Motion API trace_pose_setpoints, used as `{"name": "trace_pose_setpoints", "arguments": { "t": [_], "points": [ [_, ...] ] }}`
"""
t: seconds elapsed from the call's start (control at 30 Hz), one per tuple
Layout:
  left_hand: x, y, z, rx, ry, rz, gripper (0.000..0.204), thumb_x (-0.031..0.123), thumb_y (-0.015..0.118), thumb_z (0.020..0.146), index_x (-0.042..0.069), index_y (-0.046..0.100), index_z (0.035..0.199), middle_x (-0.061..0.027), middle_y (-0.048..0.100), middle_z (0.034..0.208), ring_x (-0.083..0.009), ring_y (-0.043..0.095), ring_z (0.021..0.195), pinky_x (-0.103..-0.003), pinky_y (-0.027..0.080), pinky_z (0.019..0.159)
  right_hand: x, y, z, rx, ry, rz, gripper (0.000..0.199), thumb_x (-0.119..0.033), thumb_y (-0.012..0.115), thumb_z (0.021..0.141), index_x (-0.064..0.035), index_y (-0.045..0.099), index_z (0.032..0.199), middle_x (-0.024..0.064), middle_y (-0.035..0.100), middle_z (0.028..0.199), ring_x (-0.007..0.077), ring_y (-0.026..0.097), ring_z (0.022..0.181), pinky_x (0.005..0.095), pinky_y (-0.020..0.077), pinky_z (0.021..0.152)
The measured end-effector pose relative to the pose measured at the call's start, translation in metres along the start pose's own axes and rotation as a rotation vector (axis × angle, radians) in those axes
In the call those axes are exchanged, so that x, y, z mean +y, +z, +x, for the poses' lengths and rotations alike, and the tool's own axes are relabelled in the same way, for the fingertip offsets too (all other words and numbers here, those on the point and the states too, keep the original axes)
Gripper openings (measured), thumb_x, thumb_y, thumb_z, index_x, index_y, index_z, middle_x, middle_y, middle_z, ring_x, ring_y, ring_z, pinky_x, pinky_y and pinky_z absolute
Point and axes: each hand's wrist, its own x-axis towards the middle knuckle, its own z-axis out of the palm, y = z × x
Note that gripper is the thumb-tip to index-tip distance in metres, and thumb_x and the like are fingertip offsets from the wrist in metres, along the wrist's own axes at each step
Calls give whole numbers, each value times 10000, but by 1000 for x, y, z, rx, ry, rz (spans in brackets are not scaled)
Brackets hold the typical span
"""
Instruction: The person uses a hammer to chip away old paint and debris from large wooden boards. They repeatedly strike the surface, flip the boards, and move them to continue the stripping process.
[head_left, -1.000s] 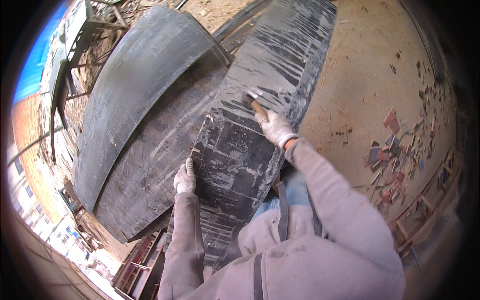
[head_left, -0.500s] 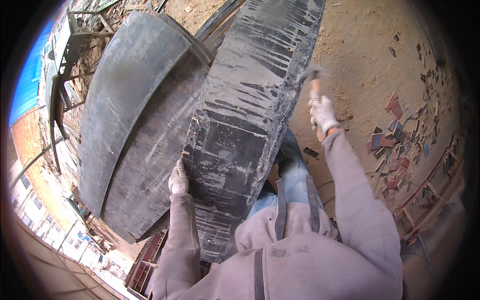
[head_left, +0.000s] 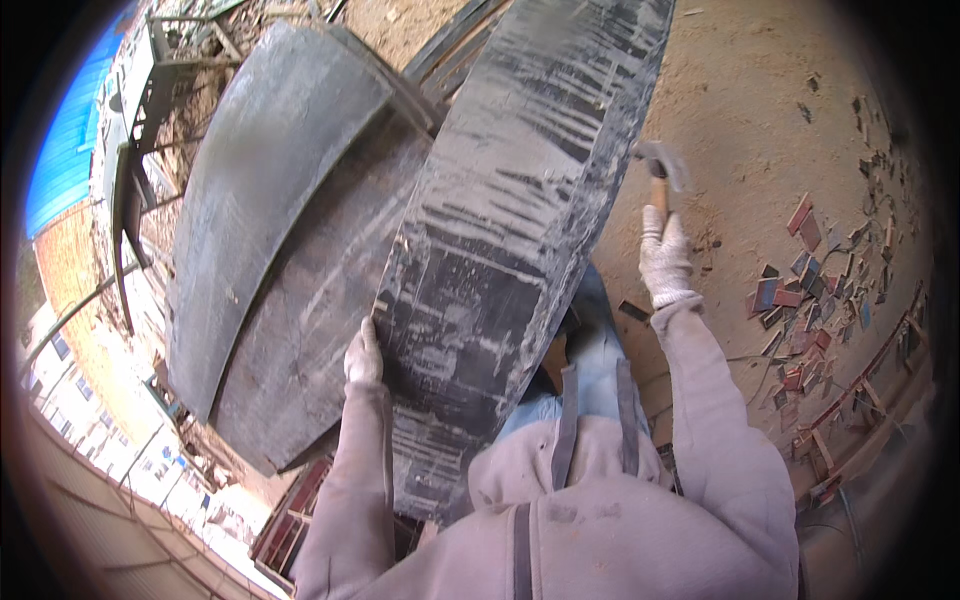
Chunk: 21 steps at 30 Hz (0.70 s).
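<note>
Right hand [head_left: 667, 262] gripping hammer [head_left: 659, 187], left hand [head_left: 364, 357] at edge of scuffed black panel [head_left: 475, 285]

Panel [head_left: 480, 285]: long, dark, grey-streaked; it slants toward the upper right, and we touch its left edge.
Hammer [head_left: 659, 192]: wooden handle, blurred grey head; we hold it right of the panel.

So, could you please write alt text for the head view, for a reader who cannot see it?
A person's gloved right hand holds a hammer off the right edge of a long, dark, pale-streaked panel; the gloved left hand touches its left edge. Other dark panels lie at left, and small scraps are scattered on brown ground at right.
</note>
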Motion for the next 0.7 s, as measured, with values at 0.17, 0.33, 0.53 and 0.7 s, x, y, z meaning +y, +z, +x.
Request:
{"name": "trace_pose_setpoints", "arguments": {
  "t": [0.17, 0.33, 0.53, 0.7],
  "points": [
    [-2, 1, 1, -5, -14, 41, 845, 727, 205, 1018, 61, 701, 1171, -242, 708, 1143, -427, 634, 1143, -498, 477, 973, 25, 21, -15, -224, -51, -363, 503, -533, 530, 1023, -42, 574, 1119, 290, 679, 894, 486, 675, 877, 582, 518, 742],
    [-3, 1, 2, -20, -15, 32, 829, 722, 225, 1021, 54, 704, 1129, -237, 717, 1109, -431, 645, 1112, -504, 482, 944, 23, 36, -14, -126, -64, -129, 504, -538, 538, 1019, -52, 578, 1146, 289, 686, 949, 507, 654, 929, 572, 515, 762],
    [0, -1, 0, 15, -3, 83, 828, 720, 220, 1023, 46, 700, 1066, -243, 715, 1057, -441, 646, 1080, -518, 480, 921, 2, 28, -23, -235, 401, 286, 501, -541, 550, 1025, -41, 585, 1024, 89, 583, 631, 239, 549, 415, 389, 440, 394],
    [3, 0, 0, -11, -60, 89, 836, 715, 203, 1026, 51, 702, 1120, -243, 716, 1089, -444, 638, 1109, -517, 477, 945, 0, 35, -33, 65, 311, 505, 509, -558, 505, 1036, -57, 587, 1002, 48, 568, 639, 172, 539, 436, 349, 434, 394]
  ]
}}
